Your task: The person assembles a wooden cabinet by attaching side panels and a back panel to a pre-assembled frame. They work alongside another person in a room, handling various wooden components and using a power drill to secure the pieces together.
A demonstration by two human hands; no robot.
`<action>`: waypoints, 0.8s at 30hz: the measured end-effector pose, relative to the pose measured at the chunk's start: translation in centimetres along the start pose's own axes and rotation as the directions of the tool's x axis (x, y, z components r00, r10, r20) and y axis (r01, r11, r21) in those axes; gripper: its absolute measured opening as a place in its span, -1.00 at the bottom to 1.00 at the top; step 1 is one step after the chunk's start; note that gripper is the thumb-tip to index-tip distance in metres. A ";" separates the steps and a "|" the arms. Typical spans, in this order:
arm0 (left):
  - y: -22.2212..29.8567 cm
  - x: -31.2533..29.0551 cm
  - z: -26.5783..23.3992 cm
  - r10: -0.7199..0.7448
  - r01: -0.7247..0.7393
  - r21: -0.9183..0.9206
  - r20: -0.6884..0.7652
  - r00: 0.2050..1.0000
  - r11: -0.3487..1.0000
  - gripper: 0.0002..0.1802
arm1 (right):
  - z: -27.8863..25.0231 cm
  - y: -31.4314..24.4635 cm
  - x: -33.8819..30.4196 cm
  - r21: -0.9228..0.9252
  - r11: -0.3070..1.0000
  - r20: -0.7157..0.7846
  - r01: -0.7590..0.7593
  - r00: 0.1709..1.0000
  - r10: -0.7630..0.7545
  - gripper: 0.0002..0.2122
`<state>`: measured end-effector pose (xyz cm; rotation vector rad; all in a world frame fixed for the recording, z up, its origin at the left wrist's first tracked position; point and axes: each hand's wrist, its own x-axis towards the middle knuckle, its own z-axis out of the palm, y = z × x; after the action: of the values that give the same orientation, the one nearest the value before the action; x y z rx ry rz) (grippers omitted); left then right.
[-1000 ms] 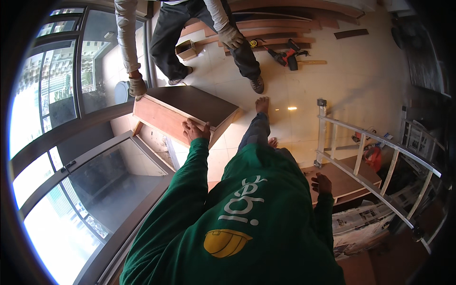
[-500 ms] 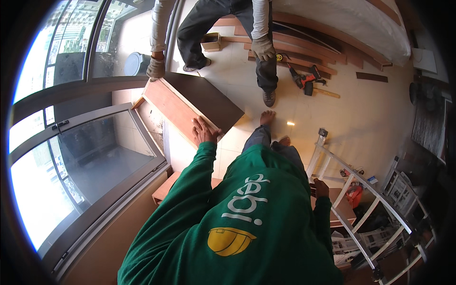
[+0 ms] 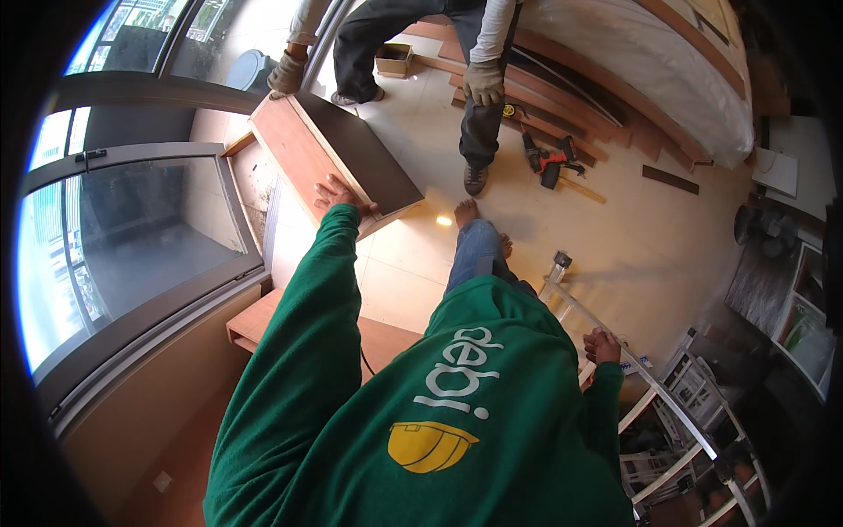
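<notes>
The wooden box [image 3: 297, 156] is reddish-brown with a dark brown panel [image 3: 358, 145]; the sweatshirt [image 3: 360, 430] is green with a yellow helmet print [image 3: 430, 446]; the drill [image 3: 548, 163] red and black, the floor [image 3: 641, 241] cream.

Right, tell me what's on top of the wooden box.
On the wooden box rest your left hand and, at its far end, a co-worker's gloved hand. The surface under both is covered.

The wide head view looks steeply down from above, past the near sweater [image 3: 518, 395] to the farther floor [image 3: 632, 237].
</notes>
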<state>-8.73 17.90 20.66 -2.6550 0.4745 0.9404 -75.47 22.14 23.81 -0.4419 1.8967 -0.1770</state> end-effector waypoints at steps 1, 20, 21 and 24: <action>0.4 0.0 -0.3 -0.018 0.017 0.021 0.017 1.000 1.000 0.55 | 0.0 0.0 -0.3 -0.041 0.999 0.011 0.005 1.000 -0.004 -0.78; 0.8 -0.2 -0.9 0.009 -0.011 0.217 0.007 1.000 0.976 0.55 | 0.0 1.5 0.9 -0.230 0.973 0.119 0.015 0.993 0.013 -0.65; 0.7 -0.1 -0.9 0.016 -0.016 0.226 0.003 1.000 0.974 0.55 | 0.2 1.5 0.8 -0.242 0.970 0.108 0.017 0.994 0.010 -0.65; 0.8 0.0 -0.9 0.026 -0.025 0.238 0.002 1.000 0.971 0.56 | 0.3 1.5 0.4 -0.253 0.967 0.122 0.015 0.992 0.017 -0.65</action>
<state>-8.53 16.85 21.21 -2.4385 0.5842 0.8316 -75.66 23.41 22.81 -0.6106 1.8037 0.0944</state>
